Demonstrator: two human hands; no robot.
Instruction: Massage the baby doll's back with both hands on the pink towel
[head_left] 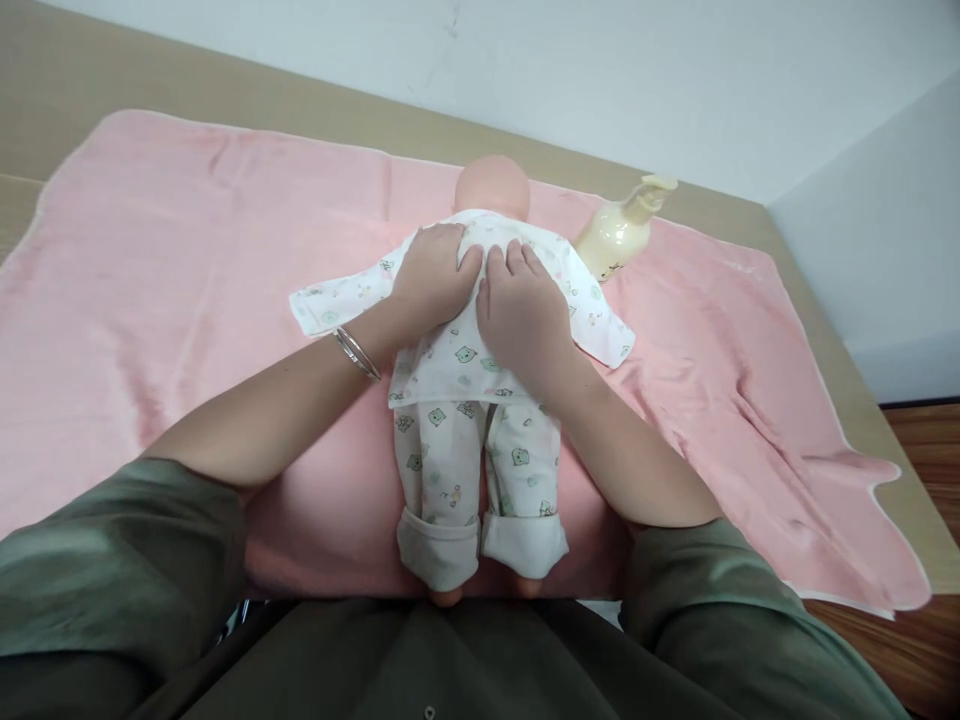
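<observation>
A baby doll (492, 186) lies face down, its bald head away from me and its feet toward me. It wears a white printed top (466, 358) and matching trousers (450, 460) with the cuffs turned up. My left hand (436, 270) rests flat on the upper left of the doll's back, its thumb pointing toward the middle. Beside it, my right hand (523, 310) lies on the right side of the back with fingers stretched forward. Both palms press on the cloth and are hidden. The sleeves spread out to either side.
Under the doll is a pink blanket (225, 260) with wrinkles, spread over a wooden table (315, 105). A cream pump bottle (616, 235) stands or leans by the doll's right sleeve. Behind the table rises a white wall (570, 80). Wooden flooring (926, 450) shows at the right.
</observation>
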